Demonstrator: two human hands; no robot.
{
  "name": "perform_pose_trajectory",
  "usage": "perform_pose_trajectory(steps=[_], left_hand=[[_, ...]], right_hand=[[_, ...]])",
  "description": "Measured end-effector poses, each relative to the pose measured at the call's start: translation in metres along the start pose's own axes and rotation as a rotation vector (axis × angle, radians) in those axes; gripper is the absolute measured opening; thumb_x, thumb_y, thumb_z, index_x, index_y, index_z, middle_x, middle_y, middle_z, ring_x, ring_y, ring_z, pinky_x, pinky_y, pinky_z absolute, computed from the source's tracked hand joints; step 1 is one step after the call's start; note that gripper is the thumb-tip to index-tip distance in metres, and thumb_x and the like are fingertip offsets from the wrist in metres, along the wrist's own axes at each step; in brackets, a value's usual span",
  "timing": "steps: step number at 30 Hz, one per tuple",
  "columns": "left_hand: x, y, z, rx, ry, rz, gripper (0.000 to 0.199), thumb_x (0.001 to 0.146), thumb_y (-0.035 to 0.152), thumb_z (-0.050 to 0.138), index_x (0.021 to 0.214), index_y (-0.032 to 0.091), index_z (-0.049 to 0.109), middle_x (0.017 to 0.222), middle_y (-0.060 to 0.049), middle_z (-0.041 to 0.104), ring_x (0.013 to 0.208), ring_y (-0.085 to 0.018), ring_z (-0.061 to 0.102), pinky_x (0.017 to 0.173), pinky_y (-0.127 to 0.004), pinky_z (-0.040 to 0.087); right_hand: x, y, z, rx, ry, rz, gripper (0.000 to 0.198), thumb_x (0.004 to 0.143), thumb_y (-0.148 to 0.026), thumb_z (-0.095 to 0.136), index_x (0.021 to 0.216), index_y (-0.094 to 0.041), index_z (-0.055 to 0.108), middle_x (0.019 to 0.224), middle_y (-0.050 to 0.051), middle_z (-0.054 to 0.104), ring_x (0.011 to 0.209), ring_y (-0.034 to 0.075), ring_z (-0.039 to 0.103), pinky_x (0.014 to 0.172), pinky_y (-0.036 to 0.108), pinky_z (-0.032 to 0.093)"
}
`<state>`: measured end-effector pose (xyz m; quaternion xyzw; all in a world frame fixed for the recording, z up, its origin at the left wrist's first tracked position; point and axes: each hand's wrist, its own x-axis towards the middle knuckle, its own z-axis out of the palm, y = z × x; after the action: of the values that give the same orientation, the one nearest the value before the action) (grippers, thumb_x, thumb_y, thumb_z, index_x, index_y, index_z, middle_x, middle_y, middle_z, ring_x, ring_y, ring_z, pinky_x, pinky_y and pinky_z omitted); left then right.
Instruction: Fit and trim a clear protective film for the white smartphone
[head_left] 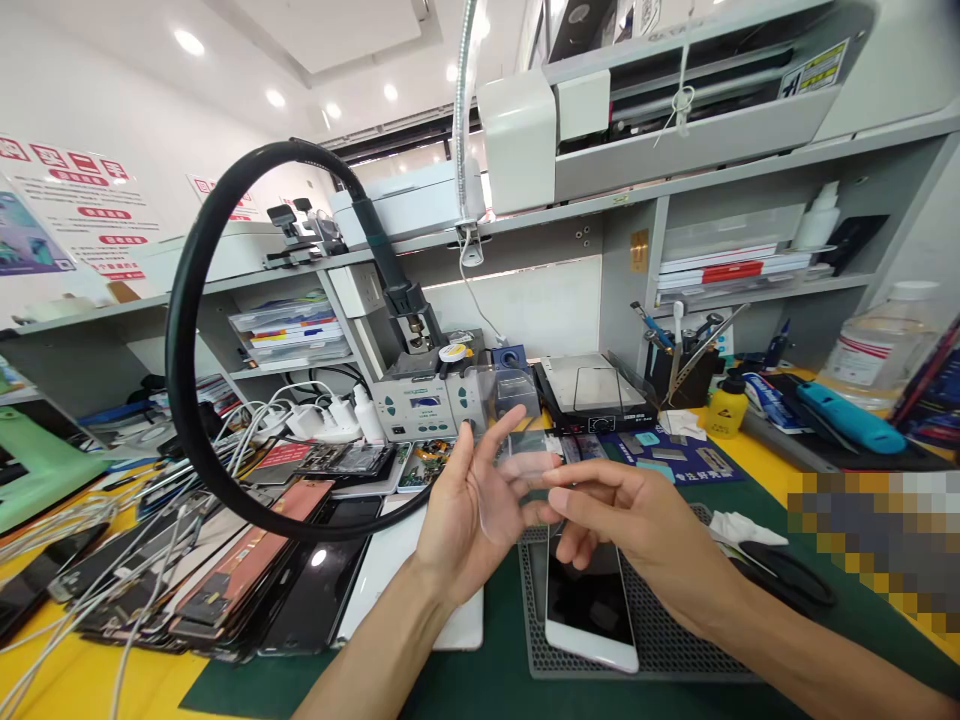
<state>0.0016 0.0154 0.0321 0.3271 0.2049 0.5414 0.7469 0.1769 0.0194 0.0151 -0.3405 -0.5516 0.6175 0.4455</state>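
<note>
Above the grey mesh mat (544, 655), both my hands are on a thin clear plastic piece (495, 510) with rounded corners. It is see-through, so whether it is a film or a soft case is hard to tell. My left hand (465, 525) supports it from the left, palm toward me and fingers behind and around it. With thumb and fingers pinched together, my right hand (622, 515) grips its right edge. Below them a white-framed phone (589, 600) lies face up on the mat, its top end hidden by my right hand.
Stacked phone screens and parts (255, 560) lie left, beside a white tablet-like panel (461, 625). A soldering station (420, 405) with a thick black hose (180, 350) stands behind. Black scissors (787, 575), a heating plate (592, 390), a yellow bottle (726, 405) and a tool holder (679, 375) are right.
</note>
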Motion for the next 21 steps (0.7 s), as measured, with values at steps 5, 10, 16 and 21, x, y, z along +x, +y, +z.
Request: perform_pose_trajectory(steps=[5,10,16,21], left_hand=[[0.0003,-0.0015,0.0005,0.025,0.014,0.029,0.060,0.102,0.059,0.034,0.144,0.021,0.052,0.101,-0.015,0.076,0.096,-0.027,0.070,0.082,-0.039,0.052],[-0.0005,-0.0041,0.0010,0.061,-0.002,0.040,0.060,0.102,0.059,0.034,0.143,0.019,0.053,0.105,-0.014,0.075,0.094,-0.026,0.070,0.083,-0.040,0.052],[0.0005,-0.0058,-0.0007,0.092,-0.023,0.049,0.059,0.103,0.058,0.033,0.144,0.020,0.053,0.110,-0.016,0.074,0.092,-0.026,0.069,0.082,-0.040,0.052],[0.0015,-0.0071,-0.0029,0.121,-0.026,0.065,0.061,0.103,0.058,0.032,0.143,0.018,0.055,0.110,-0.015,0.072,0.094,-0.026,0.066,0.079,-0.039,0.052]], right_hand=[[-0.0006,-0.0014,-0.0001,-0.007,0.018,0.001,0.033,0.085,-0.042,0.078,0.106,-0.016,0.076,0.076,0.006,0.077,0.058,0.017,0.068,0.054,0.028,0.055],[0.0000,-0.0031,-0.0014,0.016,0.052,0.031,0.040,0.085,-0.044,0.078,0.114,-0.017,0.076,0.073,0.007,0.074,0.060,0.016,0.064,0.052,0.026,0.050],[0.0006,-0.0072,-0.0007,0.089,0.077,0.067,0.036,0.083,-0.043,0.080,0.108,-0.018,0.079,0.064,0.003,0.066,0.054,0.012,0.051,0.044,0.021,0.036],[-0.0015,-0.0079,0.0005,0.158,0.098,0.124,0.035,0.084,-0.045,0.080,0.109,-0.020,0.079,0.062,-0.001,0.058,0.050,0.008,0.037,0.042,0.019,0.027]])
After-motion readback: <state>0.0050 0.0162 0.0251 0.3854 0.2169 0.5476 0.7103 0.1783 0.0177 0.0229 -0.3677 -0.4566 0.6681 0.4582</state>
